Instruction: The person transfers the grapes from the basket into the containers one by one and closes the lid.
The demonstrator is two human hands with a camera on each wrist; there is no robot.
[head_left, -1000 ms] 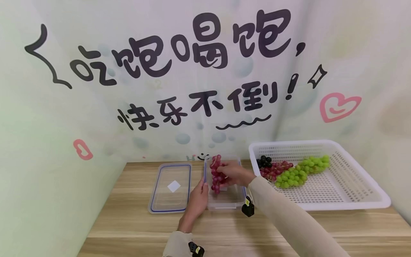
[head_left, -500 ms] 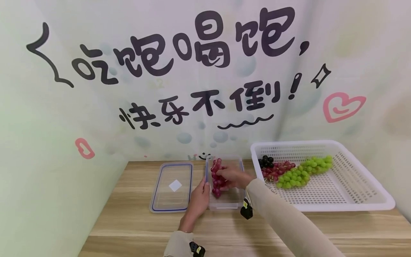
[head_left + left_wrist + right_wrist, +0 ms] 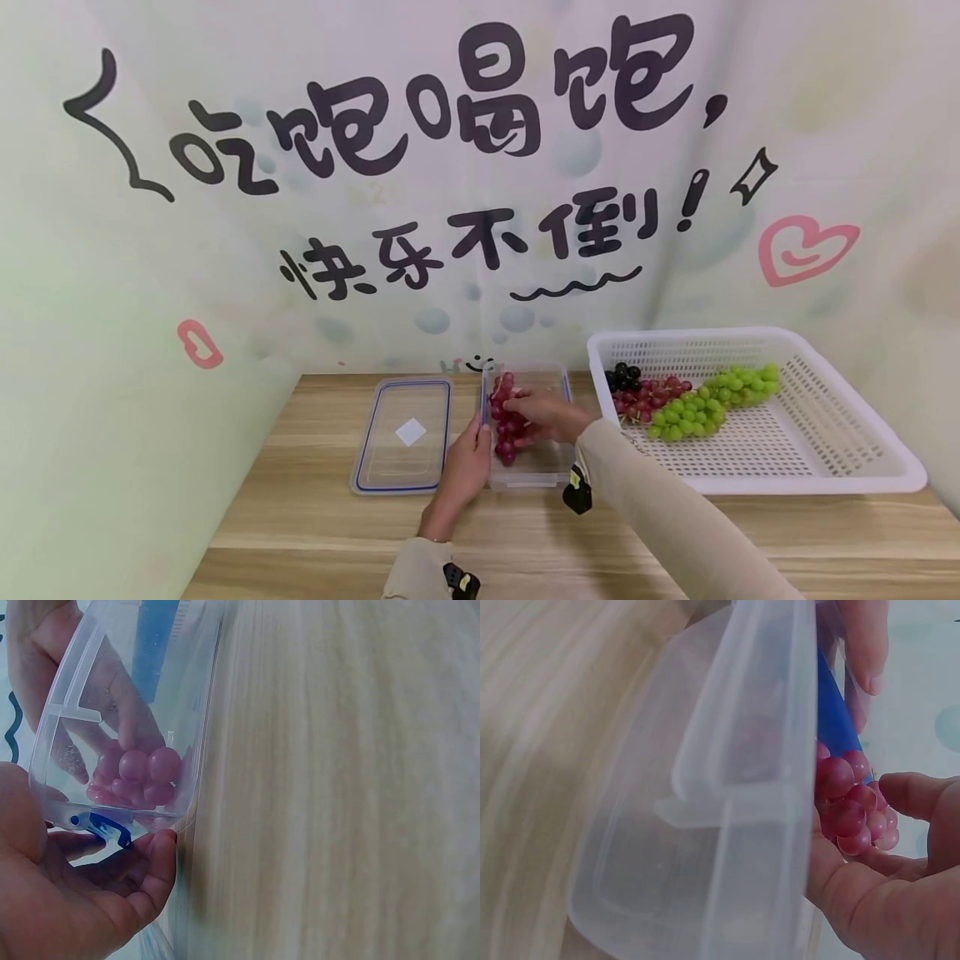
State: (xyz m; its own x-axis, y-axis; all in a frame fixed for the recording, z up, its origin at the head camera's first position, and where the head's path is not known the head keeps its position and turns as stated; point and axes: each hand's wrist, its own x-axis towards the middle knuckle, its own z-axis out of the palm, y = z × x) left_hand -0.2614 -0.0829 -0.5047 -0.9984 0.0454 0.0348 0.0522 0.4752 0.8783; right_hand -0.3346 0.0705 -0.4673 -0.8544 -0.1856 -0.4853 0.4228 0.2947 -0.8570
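My right hand (image 3: pixel 551 414) pinches a bunch of red grapes (image 3: pixel 504 421) inside a clear plastic food container (image 3: pixel 540 481). The right wrist view shows thumb and fingers on either side of these grapes (image 3: pixel 847 814). Through the container's wall (image 3: pixel 191 697) in the left wrist view, the lower grapes (image 3: pixel 139 776) sit close to its bottom, at the left side. My left hand (image 3: pixel 467 464) holds the container by its left side. Its fingers (image 3: pixel 161 877) curl against the outer wall beside a blue-sealed latch (image 3: pixel 109 827).
A clear lid (image 3: pixel 405 475) with a blue seal and a white label lies left of the container. On the right stands a white perforated basket (image 3: pixel 810 483) with green grapes (image 3: pixel 686 415), red grapes (image 3: pixel 652 396) and black grapes (image 3: pixel 622 377). A printed wall cloth (image 3: pixel 375 333) hangs behind.
My right hand has lowered the red grapes a little further into the container, along its left side. The left hand keeps its place on the container; the view has shifted slightly.
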